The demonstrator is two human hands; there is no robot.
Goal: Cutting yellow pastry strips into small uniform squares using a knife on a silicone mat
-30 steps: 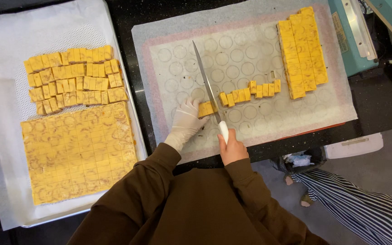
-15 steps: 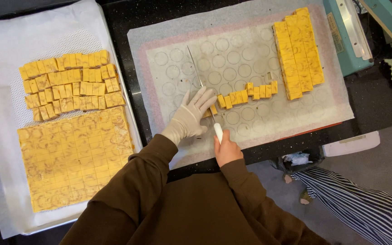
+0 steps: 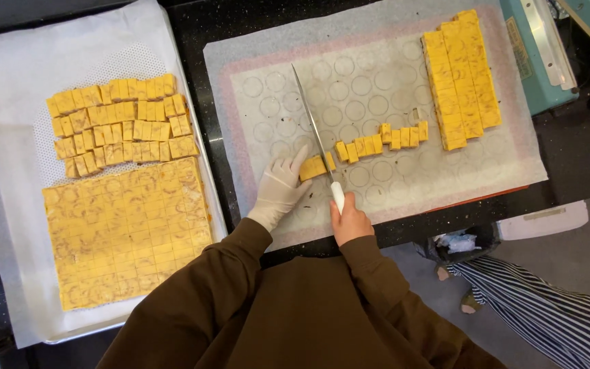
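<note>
Gripping the white handle of a long knife [image 3: 314,133], the bare right hand [image 3: 349,222] is keeping its fingers curled tight around it, with the blade running away from the knuckles across the baking mat [image 3: 274,102]. The gloved left hand [image 3: 280,190] is lying just left of the blade, its fingers held straight and close together, the fingertips [image 3: 300,158] pressing on the near end of a short yellow candy strip [image 3: 317,166]. That strip is sitting right under the blade's lower part, touching the glove. Beyond the blade, to the right of the fingers, a row of cut yellow pieces [image 3: 384,140] is trailing toward a block of uncut strips [image 3: 460,78] at the mat's far corner. Well left of the gloved hand, a parchment-lined tray [image 3: 8,102] is holding more small squares [image 3: 121,123] and a scored slab [image 3: 128,236].
</note>
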